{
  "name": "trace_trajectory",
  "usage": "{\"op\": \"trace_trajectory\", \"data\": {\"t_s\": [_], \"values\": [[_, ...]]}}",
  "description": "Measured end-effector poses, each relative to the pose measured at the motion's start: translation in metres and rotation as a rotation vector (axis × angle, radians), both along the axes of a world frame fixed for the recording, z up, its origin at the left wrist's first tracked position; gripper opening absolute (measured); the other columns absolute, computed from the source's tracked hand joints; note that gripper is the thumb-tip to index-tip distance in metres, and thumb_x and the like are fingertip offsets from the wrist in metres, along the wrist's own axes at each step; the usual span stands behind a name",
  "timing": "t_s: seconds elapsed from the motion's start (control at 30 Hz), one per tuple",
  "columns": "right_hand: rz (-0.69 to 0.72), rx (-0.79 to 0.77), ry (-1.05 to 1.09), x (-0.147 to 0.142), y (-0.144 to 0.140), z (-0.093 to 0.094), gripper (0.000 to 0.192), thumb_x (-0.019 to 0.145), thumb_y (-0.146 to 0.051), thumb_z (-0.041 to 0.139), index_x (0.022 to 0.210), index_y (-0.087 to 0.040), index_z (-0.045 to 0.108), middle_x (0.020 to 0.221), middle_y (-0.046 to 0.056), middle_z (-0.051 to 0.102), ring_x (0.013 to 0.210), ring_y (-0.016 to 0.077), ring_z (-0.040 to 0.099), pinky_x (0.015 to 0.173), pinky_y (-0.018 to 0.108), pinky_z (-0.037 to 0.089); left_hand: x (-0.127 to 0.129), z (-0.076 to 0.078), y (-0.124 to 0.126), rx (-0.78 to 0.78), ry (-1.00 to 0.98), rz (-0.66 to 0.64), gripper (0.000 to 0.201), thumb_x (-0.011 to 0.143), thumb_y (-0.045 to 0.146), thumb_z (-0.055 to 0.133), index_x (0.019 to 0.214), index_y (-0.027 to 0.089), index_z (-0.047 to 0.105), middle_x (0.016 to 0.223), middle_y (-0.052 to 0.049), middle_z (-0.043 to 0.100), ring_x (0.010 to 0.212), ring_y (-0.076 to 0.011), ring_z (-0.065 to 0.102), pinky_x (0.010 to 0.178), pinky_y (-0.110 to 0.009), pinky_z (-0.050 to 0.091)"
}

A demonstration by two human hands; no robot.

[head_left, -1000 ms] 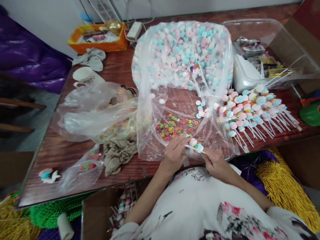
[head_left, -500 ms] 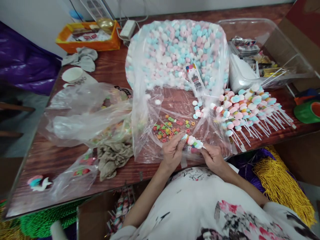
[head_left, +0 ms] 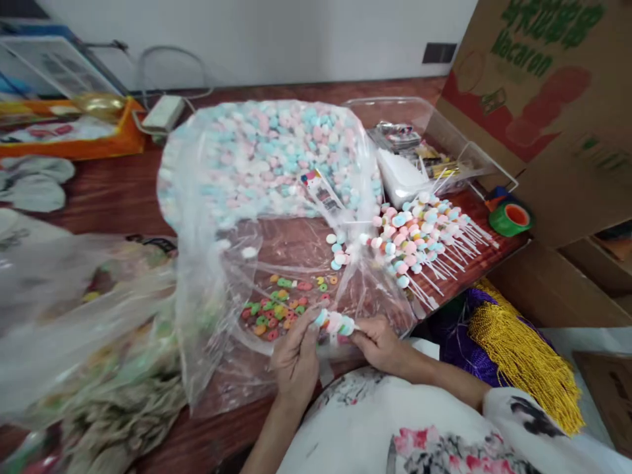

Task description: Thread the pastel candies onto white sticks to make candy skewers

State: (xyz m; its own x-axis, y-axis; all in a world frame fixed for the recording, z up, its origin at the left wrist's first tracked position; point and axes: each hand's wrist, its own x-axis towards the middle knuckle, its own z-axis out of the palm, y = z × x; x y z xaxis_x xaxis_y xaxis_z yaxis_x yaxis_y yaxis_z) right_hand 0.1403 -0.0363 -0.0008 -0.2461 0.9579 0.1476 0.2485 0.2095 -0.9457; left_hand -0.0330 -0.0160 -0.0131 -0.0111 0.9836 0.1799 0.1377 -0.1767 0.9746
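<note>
Head view, left to right: a crumpled clear bag (head_left: 74,309) lies blurred on the table (head_left: 113,197), its contents too smeared to tell. Beside it a big clear bag (head_left: 266,217) is spread open; its far part holds a heap of pink, blue and white candies (head_left: 276,151), its near part a scatter of small coloured rings (head_left: 276,309). At the table's near edge the left hand (head_left: 295,355) pinches one end of a skewer (head_left: 336,323) threaded with a blue, a pink and a blue-green candy. The skewer lies roughly level, its long axis running left to right, candy end toward the left hand. The right hand (head_left: 378,342) pinches the other end. Farther right, a pile of finished skewers (head_left: 419,237) lies with sticks pointing right and toward the table edge. Behind it a clear box (head_left: 444,141) holds packets and white sticks. Green tape (head_left: 511,218) sits by a carton (head_left: 538,112)
</note>
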Motion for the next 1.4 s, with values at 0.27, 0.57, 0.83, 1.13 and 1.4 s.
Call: {"op": "trace_trajectory", "data": {"t_s": [0.27, 0.57, 0.83, 1.13, 1.4], "values": [[-0.538, 0.243, -0.312, 0.080, 0.037, 0.032, 0.024, 0.094, -0.026, 0.047, 0.077, -0.018, 0.061, 0.064, -0.001, 0.054, 0.060, 0.0132, 0.047, 0.060, 0.023, 0.038, -0.007, 0.026, 0.008, 0.024, -0.179, 0.074, 0.049, 0.091, 0.038, 0.059, 0.138, 0.029, 0.049, 0.136, -0.008, 0.060, 0.118, -0.0254, 0.063, 0.098, -0.044, 0.055], [-0.824, 0.563, -0.668, 0.153, 0.077, 0.038, 0.027, 0.095, -0.027, 0.046, 0.100, -0.014, 0.068, 0.103, 0.015, 0.066, 0.100, 0.0257, 0.061, 0.089, 0.042, 0.049, -0.030, 0.024, 0.004, 0.026, 0.048, 0.216, 0.025, 0.084, 0.034, 0.067, 0.104, 0.019, 0.073, 0.099, -0.005, 0.075, 0.090, -0.0184, 0.071, 0.091, -0.035, 0.057], [-0.623, 0.187, 0.072, 0.077, 0.008, 0.014, 0.032, 0.096, -0.037, 0.048, 0.114, -0.018, 0.066, 0.062, -0.002, 0.055, 0.053, 0.0117, 0.051, 0.052, 0.024, 0.043, -0.057, 0.014, 0.004, 0.037, 0.255, 0.239, 0.018, 0.083, 0.031, 0.067, 0.094, 0.019, 0.073, 0.092, -0.004, 0.075, 0.081, -0.0169, 0.070, 0.078, -0.032, 0.058], [-0.197, -0.130, 0.206, 0.036, -0.003, -0.012, 0.033, 0.098, -0.035, 0.044, 0.120, -0.021, 0.064, 0.068, -0.002, 0.053, 0.055, 0.0103, 0.045, 0.052, 0.023, 0.040, -0.040, 0.017, 0.026, 0.243, 0.889, -0.147, 0.018, 0.086, 0.017, 0.057, 0.097, 0.018, 0.071, 0.104, -0.011, 0.068, 0.099, -0.0247, 0.060, 0.090, -0.043, 0.049], [-0.014, 0.021, -0.011, 0.034, 0.004, -0.012, 0.029, 0.098, -0.028, 0.045, 0.113, -0.023, 0.068, 0.097, 0.005, 0.069, 0.090, 0.0183, 0.063, 0.084, 0.032, 0.049, -0.050, 0.018, 0.038, 0.128, 0.747, -0.182, 0.014, 0.085, 0.017, 0.057, 0.081, 0.017, 0.070, 0.088, -0.006, 0.064, 0.085, -0.0197, 0.059, 0.081, -0.037, 0.048]]}}
